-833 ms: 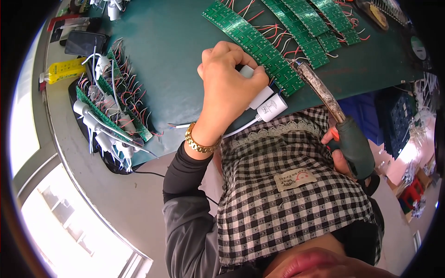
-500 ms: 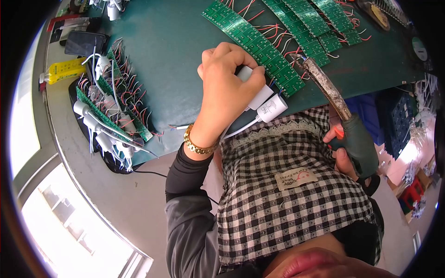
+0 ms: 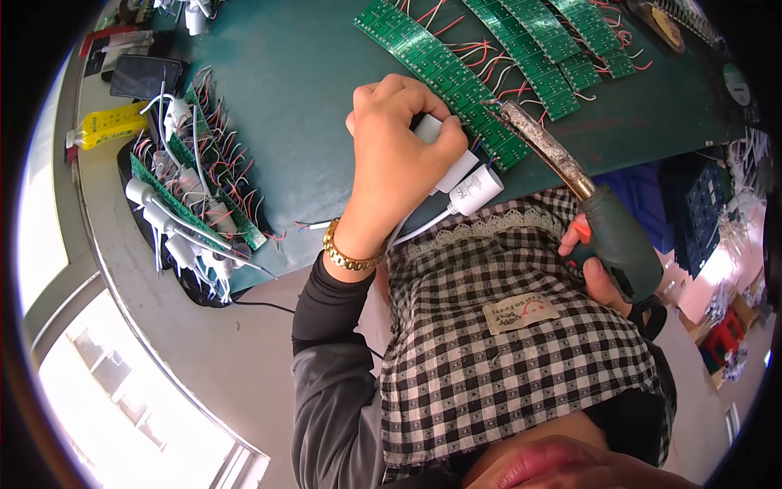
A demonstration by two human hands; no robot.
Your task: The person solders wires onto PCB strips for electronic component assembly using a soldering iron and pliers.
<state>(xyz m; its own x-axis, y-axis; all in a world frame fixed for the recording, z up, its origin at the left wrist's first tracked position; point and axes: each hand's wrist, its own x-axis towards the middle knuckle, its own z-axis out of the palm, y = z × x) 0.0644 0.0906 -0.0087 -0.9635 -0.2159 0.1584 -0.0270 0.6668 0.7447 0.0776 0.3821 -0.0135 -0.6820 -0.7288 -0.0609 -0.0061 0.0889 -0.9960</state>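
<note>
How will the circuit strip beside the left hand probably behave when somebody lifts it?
The strip looks thin, so probably light and may flex slightly. Its surface shines, so it could slip. The loose wires along it may snag.

Elec. wkshp, prob.: 1 soldering gun [image 3: 617, 236], PCB strips [image 3: 444, 73] on green bench [image 3: 293, 106].

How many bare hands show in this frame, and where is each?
2. The left hand is closed on white housings at the table's near edge; the right hand grips the soldering tool further right, partly hidden by its handle.
</note>
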